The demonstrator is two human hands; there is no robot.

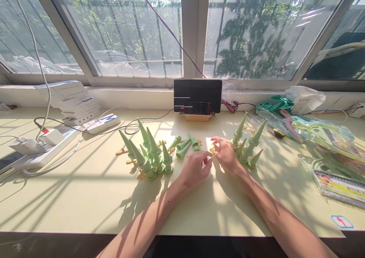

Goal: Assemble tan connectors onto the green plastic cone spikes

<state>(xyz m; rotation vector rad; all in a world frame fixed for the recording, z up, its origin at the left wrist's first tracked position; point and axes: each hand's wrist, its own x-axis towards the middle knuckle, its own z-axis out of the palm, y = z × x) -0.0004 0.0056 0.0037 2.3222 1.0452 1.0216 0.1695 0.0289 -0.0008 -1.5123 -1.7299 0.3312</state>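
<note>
My left hand (196, 167) and my right hand (225, 153) meet at the middle of the pale table (85, 201), fingers pinched together round a small yellow piece (212, 150). To the left stands a cluster of several upright green cone-shaped spikes (149, 151) with small yellow fittings at their bases. A few more green cones (185, 144) lie flat just beyond my left hand. Another group of upright green cones (248, 142) stands close to the right of my right hand.
A black device on a cardboard stand (197, 96) sits at the back by the window. White power strip and cables (42, 147) lie at the left, with stacked boxes (74, 100). Plastic bags of packaged goods (327, 140) crowd the right side.
</note>
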